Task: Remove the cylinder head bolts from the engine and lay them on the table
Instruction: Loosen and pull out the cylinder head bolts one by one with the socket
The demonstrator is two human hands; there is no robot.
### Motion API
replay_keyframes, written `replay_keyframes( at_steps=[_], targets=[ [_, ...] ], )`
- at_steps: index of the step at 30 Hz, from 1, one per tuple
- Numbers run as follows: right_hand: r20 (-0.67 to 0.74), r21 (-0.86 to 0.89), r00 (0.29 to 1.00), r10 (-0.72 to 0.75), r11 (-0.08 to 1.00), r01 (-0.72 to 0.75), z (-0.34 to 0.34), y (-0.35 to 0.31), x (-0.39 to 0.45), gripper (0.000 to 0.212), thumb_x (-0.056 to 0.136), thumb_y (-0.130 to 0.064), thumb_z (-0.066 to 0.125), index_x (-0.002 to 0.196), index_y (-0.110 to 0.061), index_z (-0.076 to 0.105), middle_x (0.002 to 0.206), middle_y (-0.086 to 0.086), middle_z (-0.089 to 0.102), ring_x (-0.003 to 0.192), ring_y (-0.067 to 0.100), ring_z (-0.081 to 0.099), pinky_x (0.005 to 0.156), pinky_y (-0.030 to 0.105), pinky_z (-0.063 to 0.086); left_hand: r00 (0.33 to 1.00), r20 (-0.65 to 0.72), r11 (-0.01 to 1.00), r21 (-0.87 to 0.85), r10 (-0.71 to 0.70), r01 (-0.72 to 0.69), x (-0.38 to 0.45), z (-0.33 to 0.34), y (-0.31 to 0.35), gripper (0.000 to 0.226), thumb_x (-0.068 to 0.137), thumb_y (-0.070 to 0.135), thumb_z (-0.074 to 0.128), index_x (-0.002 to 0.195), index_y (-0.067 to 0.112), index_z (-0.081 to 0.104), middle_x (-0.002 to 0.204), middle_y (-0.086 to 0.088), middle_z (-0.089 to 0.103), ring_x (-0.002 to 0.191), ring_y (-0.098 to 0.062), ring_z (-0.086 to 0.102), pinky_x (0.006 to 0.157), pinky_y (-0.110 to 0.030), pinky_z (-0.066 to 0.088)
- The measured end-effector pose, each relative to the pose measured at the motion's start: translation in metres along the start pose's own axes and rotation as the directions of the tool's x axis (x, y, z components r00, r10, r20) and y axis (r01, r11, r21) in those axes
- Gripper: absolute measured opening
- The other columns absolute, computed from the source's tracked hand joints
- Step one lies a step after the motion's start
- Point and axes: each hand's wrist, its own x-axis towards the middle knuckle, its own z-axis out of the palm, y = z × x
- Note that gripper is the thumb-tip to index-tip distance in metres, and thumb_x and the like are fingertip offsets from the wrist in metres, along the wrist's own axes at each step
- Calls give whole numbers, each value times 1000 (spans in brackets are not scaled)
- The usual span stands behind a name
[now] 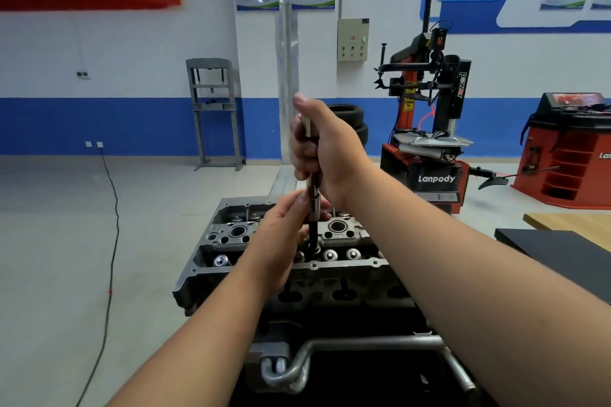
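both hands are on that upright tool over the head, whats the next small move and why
Probably turn the tool to keep loosening: the right hand grips its top, the left hand steadies its shaft, and its tip sits down in the cylinder head.

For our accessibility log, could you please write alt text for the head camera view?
A person's right hand grips the top of an upright socket tool standing in the cylinder head, while the left hand holds its lower shaft. Behind the engine is a workshop with a tyre changer.
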Motion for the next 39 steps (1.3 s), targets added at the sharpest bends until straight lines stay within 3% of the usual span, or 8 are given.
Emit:
replay_keyframes(
  at_steps=[6, 9, 15, 21, 25, 29, 35, 39],
  targets=[
    [-217, -177, 970, -107, 982, 69, 10, -3, -2, 25, 99, -31, 54, 80, -15, 59, 58, -5, 56, 52, 10, 48, 52, 25, 42, 997, -80, 1000, -16, 23, -24, 1, 4, 0, 24, 90, 51, 65, 97, 30, 76, 90, 6, 75, 85, -6, 69, 86, -37, 48],
    [-189, -111, 974, -127, 988, 107, 14, -2, -3, 30, 98, -22, 46, 69, -16, 53, 54, -4, 46, 49, 11, 38, 50, 28, 33, 989, -135, 998, -7, 53, -55, 0, 5, 0, 35, 83, 47, 77, 102, 19, 68, 77, 14, 71, 67, 2, 64, 73, -24, 49],
    [-33, -43, 999, -37, 998, 36, 2, -7, 0, 36, 99, -32, 50, 65, -20, 46, 49, -6, 33, 46, 14, 26, 52, 31, 27, 999, -43, 1000, -20, -18, 18, -1, 2, 2, 35, 91, 58, 53, 96, 33, 77, 99, 5, 78, 97, -8, 72, 90, -37, 45],
    [-354, -226, 925, -134, 973, 54, 12, 6, -3, 42, 98, -53, 49, 80, -17, 58, 60, -5, 52, 61, 15, 49, 65, 37, 45, 997, -81, 1000, 0, 8, -8, 1, 6, 1, 22, 87, 59, 65, 91, 41, 77, 94, 5, 77, 88, -10, 69, 85, -37, 47],
    [-117, 29, 993, -16, 999, 20, 6, 4, 1, 48, 100, -50, 44, 64, -19, 53, 51, -4, 36, 46, 12, 29, 51, 30, 28, 992, -123, 999, -38, 28, -33, 2, 4, -1, 34, 74, 65, 73, 93, 36, 75, 90, 5, 75, 85, -8, 68, 89, -40, 48],
    [16, 33, 1000, 9, 999, -10, -4, 3, 3, 42, 93, -49, 55, 62, -22, 50, 51, -6, 29, 48, 13, 22, 52, 30, 24, 1000, -4, 1000, 11, -25, 25, 1, 1, -1, 43, 83, 70, 57, 102, 38, 77, 104, 5, 77, 101, -9, 71, 96, -45, 46],
    [-299, -111, 950, -88, 992, 57, 8, 7, -1, 28, 95, -42, 59, 81, -17, 60, 63, -4, 57, 54, 12, 51, 53, 27, 45, 993, -116, 999, -15, 38, -40, 2, 4, -1, 31, 87, 53, 75, 99, 24, 72, 82, 12, 73, 75, 0, 66, 76, -25, 47],
    [-201, -1, 978, -62, 998, 63, 9, 6, 0, 41, 98, -40, 45, 65, -19, 55, 51, -6, 44, 44, 10, 37, 51, 29, 32, 993, -114, 999, 2, 41, -41, 2, 4, -1, 43, 83, 52, 79, 106, 17, 66, 76, 15, 71, 74, 0, 67, 76, -24, 52]
  ],
)
